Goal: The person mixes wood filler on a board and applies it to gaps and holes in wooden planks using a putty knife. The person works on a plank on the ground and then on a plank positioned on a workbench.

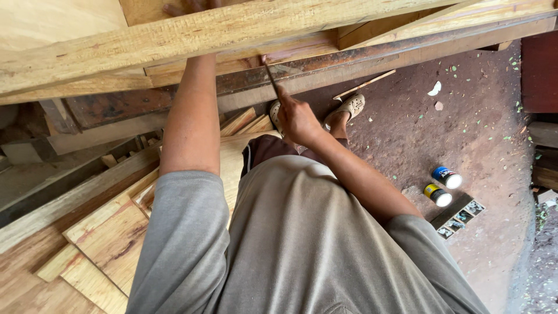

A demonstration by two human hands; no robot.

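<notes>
Workshop timber beam (192, 32) hides left hand (186, 7); right hand (297, 119) visible.

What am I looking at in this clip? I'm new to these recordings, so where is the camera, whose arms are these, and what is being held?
There is no machine here. One camera sits on a person's head and looks straight down, so you see their grey shirt, both bare arms and their sandalled feet on reddish dirt ground.

The left hand reaches up over a long wooden plank that crosses the top of the picture; only the fingertips show. The right hand grips a thin dark tool, possibly a pencil or blade, with its tip against the timber's lower edge.

On the left lie stacked wood offcuts. On the right stand two small tins, one blue, one yellow, beside a flat dark strip.
</notes>
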